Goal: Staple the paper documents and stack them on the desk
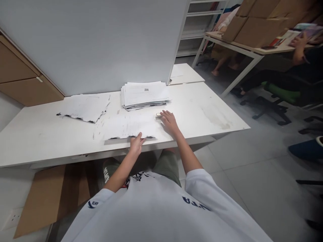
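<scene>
My left hand (136, 144) pinches the near edge of a printed paper stack (130, 126), thumb on top and fingers underneath. Dark smudges run along that edge, which reaches the front of the white desk. Beyond the stack's right side, my right hand (169, 121) lies over a small metallic stapler (158, 116), its fingers on the tool. Only the stapler's left end shows; the rest is hidden beneath the hand. Behind it sits a thick pile of papers (143, 94) with a square code on its top sheet. Fanned papers (84, 107) with dark-marked edges lie to the left.
A grey partition (101, 43) rises behind the desk (222, 114). Cardboard boxes (27, 74) stand at its left end, and a cardboard piece (42, 198) is below. At right, a person sits by another table (234, 45) bearing cartons, near a green chair (281, 92).
</scene>
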`<action>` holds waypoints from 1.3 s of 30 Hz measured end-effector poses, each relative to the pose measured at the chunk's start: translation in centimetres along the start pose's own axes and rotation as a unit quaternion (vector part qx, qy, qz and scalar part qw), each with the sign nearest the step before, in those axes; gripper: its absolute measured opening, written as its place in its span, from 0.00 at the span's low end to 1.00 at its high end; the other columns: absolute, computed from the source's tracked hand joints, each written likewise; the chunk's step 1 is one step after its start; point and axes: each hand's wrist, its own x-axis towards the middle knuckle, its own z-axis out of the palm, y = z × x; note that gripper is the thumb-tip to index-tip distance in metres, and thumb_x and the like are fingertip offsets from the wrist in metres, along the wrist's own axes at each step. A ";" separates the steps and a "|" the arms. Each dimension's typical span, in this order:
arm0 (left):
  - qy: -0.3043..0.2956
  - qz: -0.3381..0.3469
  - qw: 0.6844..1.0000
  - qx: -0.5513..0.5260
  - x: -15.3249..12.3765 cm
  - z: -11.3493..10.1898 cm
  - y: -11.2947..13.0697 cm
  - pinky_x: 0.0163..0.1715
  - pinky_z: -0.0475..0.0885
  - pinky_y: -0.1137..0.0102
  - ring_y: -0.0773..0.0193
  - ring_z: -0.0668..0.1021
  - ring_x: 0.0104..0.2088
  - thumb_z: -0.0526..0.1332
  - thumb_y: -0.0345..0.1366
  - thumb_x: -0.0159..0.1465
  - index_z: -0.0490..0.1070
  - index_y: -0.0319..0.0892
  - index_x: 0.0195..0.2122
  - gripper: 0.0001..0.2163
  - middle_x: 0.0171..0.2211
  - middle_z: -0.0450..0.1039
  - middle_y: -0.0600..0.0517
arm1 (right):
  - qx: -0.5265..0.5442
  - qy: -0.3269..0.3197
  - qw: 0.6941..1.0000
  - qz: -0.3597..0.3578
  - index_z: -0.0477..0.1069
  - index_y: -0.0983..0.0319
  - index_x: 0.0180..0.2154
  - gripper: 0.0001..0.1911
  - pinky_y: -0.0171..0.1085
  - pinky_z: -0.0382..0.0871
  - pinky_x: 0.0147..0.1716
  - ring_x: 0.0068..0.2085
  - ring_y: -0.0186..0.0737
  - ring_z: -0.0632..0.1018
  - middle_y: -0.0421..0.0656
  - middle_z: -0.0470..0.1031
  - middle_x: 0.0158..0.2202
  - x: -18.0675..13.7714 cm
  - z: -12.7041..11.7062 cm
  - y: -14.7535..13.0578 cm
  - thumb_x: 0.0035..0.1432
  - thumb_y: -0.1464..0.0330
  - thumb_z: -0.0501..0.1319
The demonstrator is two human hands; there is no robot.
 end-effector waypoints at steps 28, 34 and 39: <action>-0.026 -0.035 0.999 0.004 0.4 1.3 -0.3 0.50 0.78 0.55 0.66 0.79 0.28 0.67 0.21 0.57 0.68 0.36 0.28 0.09 0.24 0.74 0.51 | -0.045 0.020 0.998 -0.042 0.70 0.58 0.58 0.26 0.54 0.55 0.64 0.67 0.50 0.62 0.47 0.68 0.63 -0.3 -0.8 -1.3 0.70 0.58 0.43; -0.028 -0.027 0.999 0.036 0.3 1.4 -0.4 0.49 0.79 0.54 0.65 0.79 0.30 0.70 0.22 0.55 0.69 0.36 0.29 0.09 0.24 0.73 0.52 | -0.074 0.055 0.995 -0.042 0.74 0.61 0.51 0.21 0.50 0.59 0.60 0.60 0.52 0.67 0.52 0.72 0.56 -0.2 -0.3 -2.5 0.69 0.60 0.48; -0.009 -0.018 0.998 0.058 0.0 1.9 -0.3 0.51 0.77 0.58 0.69 0.77 0.30 0.65 0.20 0.58 0.67 0.37 0.28 0.08 0.25 0.73 0.52 | -0.131 0.031 0.990 -0.045 0.74 0.63 0.48 0.17 0.48 0.61 0.54 0.51 0.52 0.70 0.54 0.73 0.48 0.5 -0.2 -3.0 0.67 0.63 0.52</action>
